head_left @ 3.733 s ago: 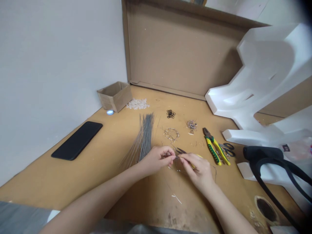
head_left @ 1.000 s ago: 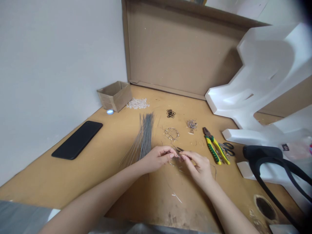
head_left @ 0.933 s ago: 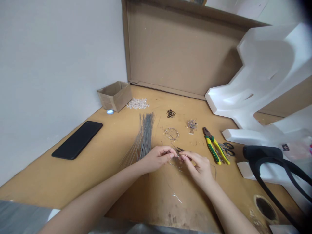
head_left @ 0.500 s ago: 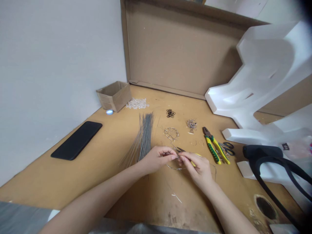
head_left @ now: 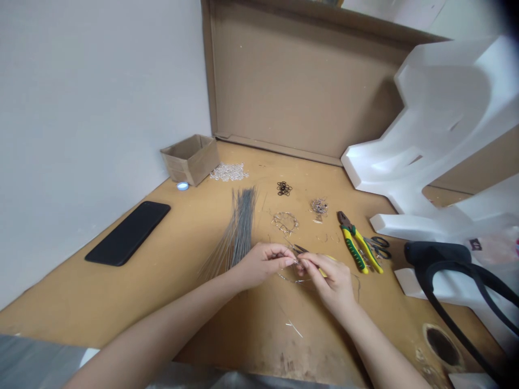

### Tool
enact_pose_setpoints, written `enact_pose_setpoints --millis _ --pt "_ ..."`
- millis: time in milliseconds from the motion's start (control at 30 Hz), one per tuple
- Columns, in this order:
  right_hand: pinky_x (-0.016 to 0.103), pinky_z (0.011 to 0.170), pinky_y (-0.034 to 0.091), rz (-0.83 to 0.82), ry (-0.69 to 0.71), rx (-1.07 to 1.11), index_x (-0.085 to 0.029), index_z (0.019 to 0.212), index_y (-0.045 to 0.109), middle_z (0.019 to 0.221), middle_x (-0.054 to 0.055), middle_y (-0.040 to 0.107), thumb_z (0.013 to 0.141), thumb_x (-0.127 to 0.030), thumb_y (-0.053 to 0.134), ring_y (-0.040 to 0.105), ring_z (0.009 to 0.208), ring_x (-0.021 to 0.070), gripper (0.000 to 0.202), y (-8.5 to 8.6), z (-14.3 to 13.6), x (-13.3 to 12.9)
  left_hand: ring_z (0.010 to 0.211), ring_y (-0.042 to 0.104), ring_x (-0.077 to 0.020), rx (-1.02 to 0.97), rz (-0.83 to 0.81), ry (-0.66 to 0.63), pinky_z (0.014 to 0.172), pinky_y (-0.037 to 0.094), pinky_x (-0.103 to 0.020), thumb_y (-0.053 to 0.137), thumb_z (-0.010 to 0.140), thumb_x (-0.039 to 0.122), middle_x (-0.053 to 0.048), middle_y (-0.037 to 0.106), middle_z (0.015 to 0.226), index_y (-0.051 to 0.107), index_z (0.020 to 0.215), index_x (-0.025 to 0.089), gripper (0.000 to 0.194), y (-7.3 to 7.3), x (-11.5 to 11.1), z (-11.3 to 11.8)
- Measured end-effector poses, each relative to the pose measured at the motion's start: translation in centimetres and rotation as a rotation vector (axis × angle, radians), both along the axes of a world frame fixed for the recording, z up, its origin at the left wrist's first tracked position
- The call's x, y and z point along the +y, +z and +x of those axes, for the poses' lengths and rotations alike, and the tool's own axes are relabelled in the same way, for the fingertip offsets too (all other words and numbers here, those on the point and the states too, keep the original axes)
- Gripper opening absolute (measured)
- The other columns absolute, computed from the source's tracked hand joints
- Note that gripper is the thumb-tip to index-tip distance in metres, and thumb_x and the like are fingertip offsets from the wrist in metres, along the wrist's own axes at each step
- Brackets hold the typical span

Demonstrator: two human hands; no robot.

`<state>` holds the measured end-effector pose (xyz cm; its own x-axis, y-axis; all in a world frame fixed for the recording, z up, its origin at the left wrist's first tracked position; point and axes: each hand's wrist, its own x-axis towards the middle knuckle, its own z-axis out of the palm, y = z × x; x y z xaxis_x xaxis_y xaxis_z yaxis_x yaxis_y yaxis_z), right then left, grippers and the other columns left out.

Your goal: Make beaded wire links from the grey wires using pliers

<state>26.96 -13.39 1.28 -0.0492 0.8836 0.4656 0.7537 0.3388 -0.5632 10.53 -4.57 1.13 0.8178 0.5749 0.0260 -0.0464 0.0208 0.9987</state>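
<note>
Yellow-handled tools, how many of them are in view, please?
2: the pliers beside the scissors, and a dark-tipped tool partly hidden by the right hand; more may be hidden.

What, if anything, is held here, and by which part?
The left hand and right hand pinch a thin wire; which part of it cannot be told.
</note>
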Motion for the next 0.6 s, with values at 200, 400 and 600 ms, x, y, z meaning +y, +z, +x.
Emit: enact_pose_setpoints --millis 200,400,600 --pt "0.022 0.061 0.048 0.022 -0.002 -0.039 -0.022 0.09 0.062 0.065 0.0 0.065 0.085 -0.019 0.044 0.062 0.059 0.012 0.019 -0.13 -0.06 -0.07 0.076 0.061 -0.0139 0.009 -0.02 0.015 0.072 0.044 -0.024 0.054 0.076 0.028 -0.003 0.068 0.08 0.062 0.077 0.014 0.017 -0.08 -0.05 0.01" --pt "0.023 0.056 0.047 0.113 0.014 -0.118 -0.02 0.092 0.063 0.066 0.002 0.066 0.084 -0.018 0.046 0.06 0.057 0.0123 0.019 -0.44 -0.18 -0.06 0.068 0.057 -0.0116 0.045 -0.053 0.095 0.066 0.042 -0.022 0.056 0.072 0.026 0.0 0.065 0.071 0.059 0.069 0.014 0.012 -0.08 -0.34 0.24" --pt "0.026 0.062 0.051 -0.09 -0.002 0.294 -0.021 0.098 0.061 0.07 0.002 0.068 0.082 -0.023 0.051 0.063 0.061 0.0137 0.019 -0.16 -0.45 0.09 0.055 0.046 -0.0071 0.016 -0.096 0.079 0.056 0.036 -0.019 0.055 0.074 0.03 0.002 0.055 0.063 0.057 0.072 0.014 0.017 -0.18 -0.06 0.15"
